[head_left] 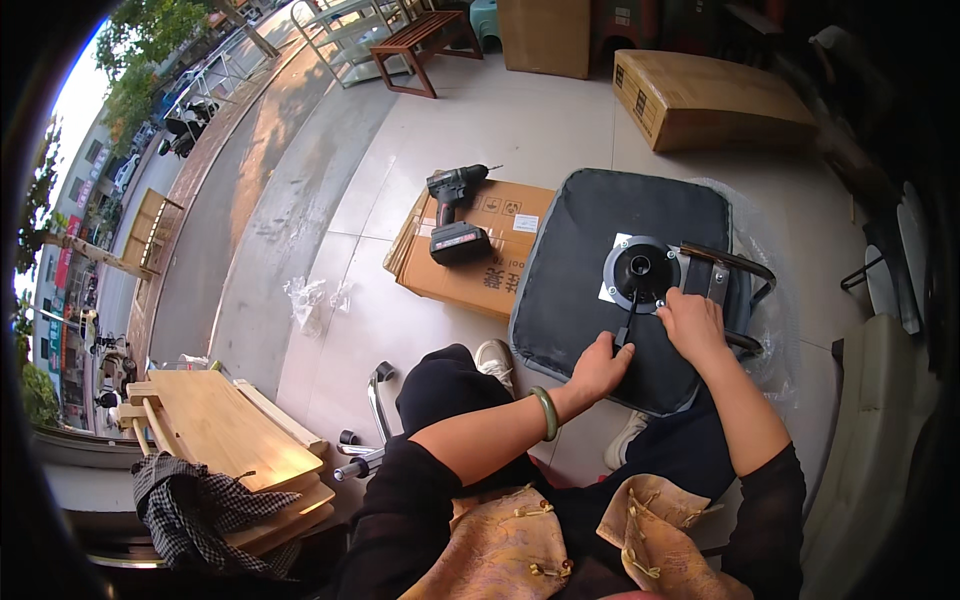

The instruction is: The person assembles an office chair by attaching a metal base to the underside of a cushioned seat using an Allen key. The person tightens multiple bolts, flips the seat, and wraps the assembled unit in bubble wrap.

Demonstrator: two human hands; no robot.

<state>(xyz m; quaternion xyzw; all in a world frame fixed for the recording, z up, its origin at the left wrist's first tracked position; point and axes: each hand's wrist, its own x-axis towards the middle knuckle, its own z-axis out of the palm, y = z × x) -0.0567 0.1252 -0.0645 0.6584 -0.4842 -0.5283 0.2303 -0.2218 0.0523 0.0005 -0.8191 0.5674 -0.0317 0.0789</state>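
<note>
An upside-down dark padded seat lies in front of me, its underside facing up. At its middle is a round black and silver mounting plate with a central socket, on a white square. My left hand is closed on the end of a slim black lever that runs out from the plate. My right hand has its fingers closed at the plate's near right corner, by a screw; what they pinch is hidden. A curved black metal frame is attached along the seat's right side.
A cordless drill rests on a flat cardboard box left of the seat. Clear plastic wrap lies under the seat's right side. A chrome caster base stands by my knee. Wooden boards and a large carton are farther out.
</note>
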